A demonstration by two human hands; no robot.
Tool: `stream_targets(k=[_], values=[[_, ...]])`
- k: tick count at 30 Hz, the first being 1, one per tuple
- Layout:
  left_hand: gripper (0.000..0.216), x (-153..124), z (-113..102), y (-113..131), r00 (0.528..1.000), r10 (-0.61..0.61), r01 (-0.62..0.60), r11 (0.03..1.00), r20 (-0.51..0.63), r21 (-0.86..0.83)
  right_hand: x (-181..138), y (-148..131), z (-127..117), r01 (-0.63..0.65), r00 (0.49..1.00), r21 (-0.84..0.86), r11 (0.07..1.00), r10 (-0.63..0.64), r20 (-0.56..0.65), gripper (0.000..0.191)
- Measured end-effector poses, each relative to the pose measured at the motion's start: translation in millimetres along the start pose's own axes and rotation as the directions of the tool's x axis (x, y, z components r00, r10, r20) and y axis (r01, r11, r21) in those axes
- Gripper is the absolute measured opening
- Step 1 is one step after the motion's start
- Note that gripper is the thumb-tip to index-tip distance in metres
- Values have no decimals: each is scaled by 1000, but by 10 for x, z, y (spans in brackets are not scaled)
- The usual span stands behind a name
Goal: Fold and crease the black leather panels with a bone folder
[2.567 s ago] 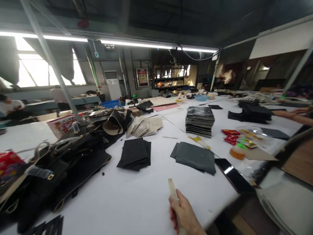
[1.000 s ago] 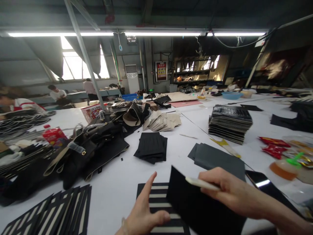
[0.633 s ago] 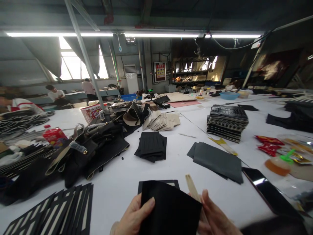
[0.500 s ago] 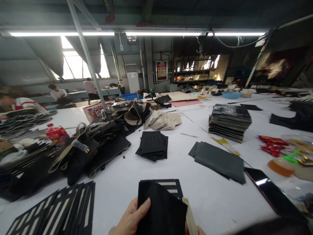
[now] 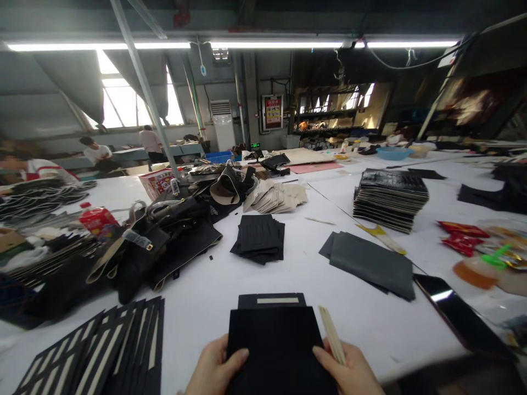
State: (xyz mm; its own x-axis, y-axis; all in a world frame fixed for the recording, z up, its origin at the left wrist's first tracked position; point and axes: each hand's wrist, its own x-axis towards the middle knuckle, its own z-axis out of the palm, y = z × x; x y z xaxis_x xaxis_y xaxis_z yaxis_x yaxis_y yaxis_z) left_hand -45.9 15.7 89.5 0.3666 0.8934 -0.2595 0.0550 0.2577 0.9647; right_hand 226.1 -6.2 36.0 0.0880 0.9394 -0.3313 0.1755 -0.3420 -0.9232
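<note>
1. The left hand [image 5: 214, 370] lies flat, thumb pressed on the near left part of a black panel [image 5: 275, 343]; its fingers are out of view, so I cannot tell whether they curl under.
2. The right hand [image 5: 348, 373] presses its thumb on the panel's near right edge while pinching a pale flat stick [image 5: 331, 340], which angles up and away past the panel's right side.
3. The panel lies between both hands on the white table [image 5: 206, 302], long axis running away from them, equally near to each.
4. Beneath it, just beyond the fingertips, a taped black piece [image 5: 272, 299] pokes out.
5. Left of the left hand lies a fan of striped black pieces [image 5: 102, 354].
</note>
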Motion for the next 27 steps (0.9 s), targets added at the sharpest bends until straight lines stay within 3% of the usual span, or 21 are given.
stream_targets(k=[3, 6, 16, 27], values=[[42, 224, -71, 31, 992, -5, 27, 985, -127, 172, 218, -303, -5, -16, 1000, -140, 990, 17, 3, 35], [38, 420, -143, 45, 985, -11, 52, 970, -174, 236, 383, -431, -26, -16, 1000, -185, 983, 16, -2, 32], [29, 592, -238, -87, 933, -68, 209, 901, -354, 379, 607, -309, 3, 1, 1000, -305, 952, -5, -13, 32], [26, 567, -216, -137, 921, -66, 238, 875, -383, 421, 595, -235, -22, 18, 1000, -359, 933, -19, 0, 35]])
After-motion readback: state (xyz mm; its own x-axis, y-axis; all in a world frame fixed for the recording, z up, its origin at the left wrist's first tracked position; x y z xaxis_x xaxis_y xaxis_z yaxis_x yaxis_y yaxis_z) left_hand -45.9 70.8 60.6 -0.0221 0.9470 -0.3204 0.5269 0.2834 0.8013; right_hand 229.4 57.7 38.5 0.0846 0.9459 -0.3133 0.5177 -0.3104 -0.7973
